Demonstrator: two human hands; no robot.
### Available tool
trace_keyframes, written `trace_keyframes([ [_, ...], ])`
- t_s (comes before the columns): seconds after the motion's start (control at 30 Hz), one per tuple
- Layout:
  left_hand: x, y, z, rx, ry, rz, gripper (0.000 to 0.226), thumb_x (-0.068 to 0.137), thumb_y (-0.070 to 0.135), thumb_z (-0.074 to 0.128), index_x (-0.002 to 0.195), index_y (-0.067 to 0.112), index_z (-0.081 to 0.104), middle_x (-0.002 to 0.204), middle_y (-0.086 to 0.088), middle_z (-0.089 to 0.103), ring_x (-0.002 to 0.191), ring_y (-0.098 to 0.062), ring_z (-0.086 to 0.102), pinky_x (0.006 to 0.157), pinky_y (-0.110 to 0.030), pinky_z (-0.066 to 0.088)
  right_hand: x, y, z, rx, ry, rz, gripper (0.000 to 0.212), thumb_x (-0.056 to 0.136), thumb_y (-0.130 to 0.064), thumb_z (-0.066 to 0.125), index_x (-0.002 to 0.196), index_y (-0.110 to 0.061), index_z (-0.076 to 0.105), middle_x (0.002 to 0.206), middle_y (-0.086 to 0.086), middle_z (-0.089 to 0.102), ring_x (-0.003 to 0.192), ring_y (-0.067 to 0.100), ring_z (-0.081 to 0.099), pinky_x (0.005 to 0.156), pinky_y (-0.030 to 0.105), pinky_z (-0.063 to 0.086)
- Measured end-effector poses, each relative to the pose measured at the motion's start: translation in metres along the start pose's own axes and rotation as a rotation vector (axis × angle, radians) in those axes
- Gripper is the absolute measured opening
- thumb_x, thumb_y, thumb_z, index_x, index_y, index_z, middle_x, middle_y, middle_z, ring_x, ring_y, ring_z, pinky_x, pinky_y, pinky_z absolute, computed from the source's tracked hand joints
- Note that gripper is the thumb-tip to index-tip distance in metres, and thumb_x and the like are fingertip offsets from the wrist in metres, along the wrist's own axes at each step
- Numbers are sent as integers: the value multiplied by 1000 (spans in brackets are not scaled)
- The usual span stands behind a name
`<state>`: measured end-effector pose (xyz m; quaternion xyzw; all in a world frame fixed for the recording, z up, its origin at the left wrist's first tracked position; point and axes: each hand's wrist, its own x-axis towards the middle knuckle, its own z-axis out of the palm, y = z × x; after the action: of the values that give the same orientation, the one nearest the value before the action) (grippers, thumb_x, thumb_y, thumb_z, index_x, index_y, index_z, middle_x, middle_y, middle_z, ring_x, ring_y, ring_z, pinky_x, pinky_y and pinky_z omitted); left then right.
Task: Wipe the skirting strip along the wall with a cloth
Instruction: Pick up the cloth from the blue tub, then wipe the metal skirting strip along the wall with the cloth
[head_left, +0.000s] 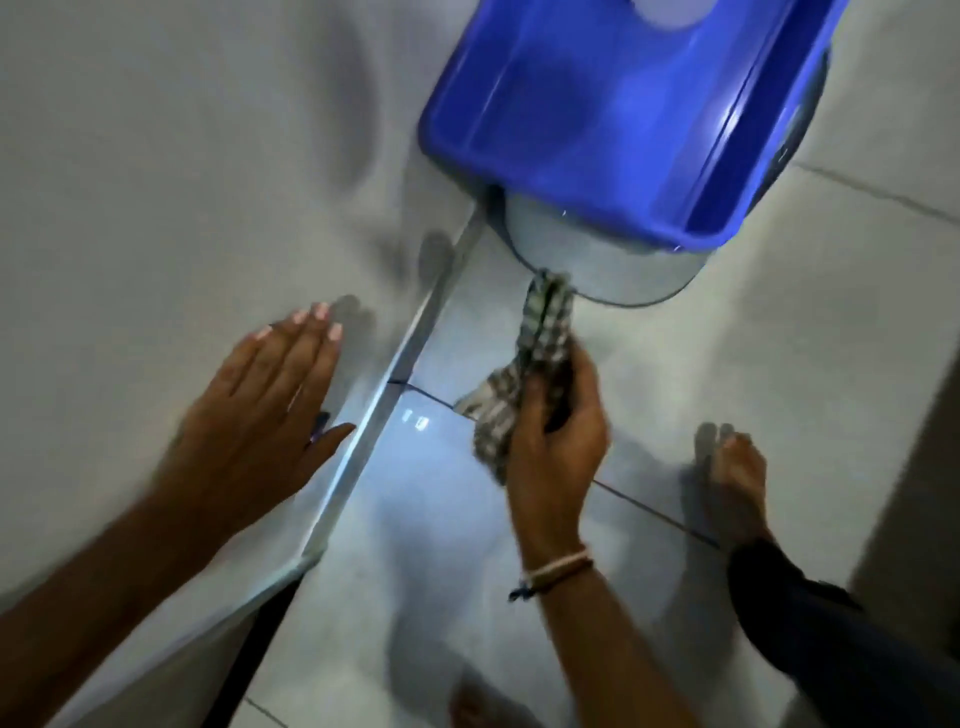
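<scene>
L hand flat on wall, R hand gripping cloth over floor by skirting strip.

L hand (265, 395) lies palm-down on the pale wall (156, 182), fingers straight & close together, thumb out toward the skirting strip (410, 353), not quite touching it. Strip runs diagonally from lower left up to the blue tub (613, 114), w/ a joint seam just past the thumb. R hand (558, 431) has fingers curled shut round a bunched checked cloth (524, 374); cloth's top end reaches the rim of a grey round basin (597, 260) under the tub. Cloth hangs over the tiled floor (727, 338), near the strip but apart from it. Open floor between strip & a bare foot (735, 478) at right; tub & basin close off the strip's far end.
</scene>
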<state>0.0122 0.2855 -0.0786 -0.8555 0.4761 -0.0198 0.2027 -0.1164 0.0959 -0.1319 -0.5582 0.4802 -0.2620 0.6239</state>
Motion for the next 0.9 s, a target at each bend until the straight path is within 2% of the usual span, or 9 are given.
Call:
trace_keyframes([
  [0.07,8,4,15,9,-1,15,73,107,41,40,156,-13,40,163,-33,37,150,-47,39,121,-58,34,-55,68,18,-23,-2,98,40,96,6,58,135,-5,59,111,-22,71,95,-21,63,81,-7,43],
  [0.17,34,10,38,75,6,59,75,106,34,51,162,-10,28,170,-31,24,157,-44,27,128,-57,25,-81,147,47,-113,-98,180,48,93,11,57,138,-9,56,133,0,63,115,-15,53,91,-12,35],
  [0.27,62,9,63,209,17,133,83,100,30,62,163,-11,25,169,-32,22,157,-46,26,130,-58,23,-63,206,79,-93,-220,196,48,96,4,56,142,-11,54,136,14,65,111,8,66,95,8,51],
  [0.33,76,11,76,324,12,228,74,104,25,51,163,-12,23,169,-34,21,157,-47,25,130,-58,19,-41,235,100,-99,-246,152,44,97,1,55,141,-8,55,127,10,70,90,-4,68,77,-3,49],
  [0.4,85,9,89,434,-20,296,71,102,20,33,164,-12,17,170,-35,14,158,-46,20,131,-58,12,-27,250,123,-116,-288,82,44,96,3,55,139,-3,56,128,12,70,98,-9,64,82,-9,42],
  [0.53,90,3,100,744,-73,313,83,102,40,20,165,-9,-2,172,-33,-4,161,-43,5,131,-59,2,-9,258,166,-170,-479,-26,51,98,-2,49,149,-5,42,159,15,39,149,25,35,125,41,30],
  [0.63,98,6,98,744,-86,225,86,100,43,22,165,-10,1,172,-33,-6,162,-43,3,131,-59,3,42,256,186,-229,-450,-102,53,102,-4,44,151,7,27,165,26,14,156,34,11,130,42,7],
  [0.8,107,7,96,774,-61,204,89,101,53,22,166,-5,3,174,-29,-5,162,-39,3,131,-57,5,180,220,211,-232,-353,-123,54,107,-10,34,153,10,14,166,26,8,157,33,6,129,34,3],
  [0.9,106,8,97,791,-69,211,88,102,51,20,166,-7,5,174,-29,-1,162,-40,6,131,-57,6,170,221,213,-142,-340,-145,51,108,-9,32,155,3,16,167,20,11,157,30,9,130,39,4],
])
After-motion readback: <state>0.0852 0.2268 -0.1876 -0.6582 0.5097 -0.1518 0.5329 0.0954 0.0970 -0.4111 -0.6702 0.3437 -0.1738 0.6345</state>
